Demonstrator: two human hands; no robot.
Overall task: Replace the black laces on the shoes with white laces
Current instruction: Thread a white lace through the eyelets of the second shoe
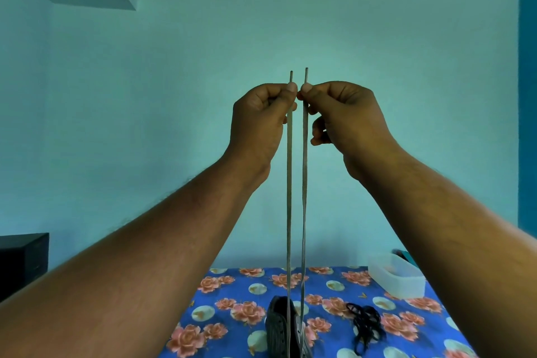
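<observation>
Hands raised side by side, the left hand point(261, 113) and right hand point(340, 113) each hold a closed grip on one end of the white lace point(304, 183), the tips level and both strands hanging taut down to the black shoe point(280, 328) on the flowered cloth point(325, 293). Judging by this, the lace seems threaded through the shoe's lowest eyelets and is being evened out, though that part is cut off; the removed black laces point(366, 325) lie beside it, so most lacing remains. No brand or writing is legible.
</observation>
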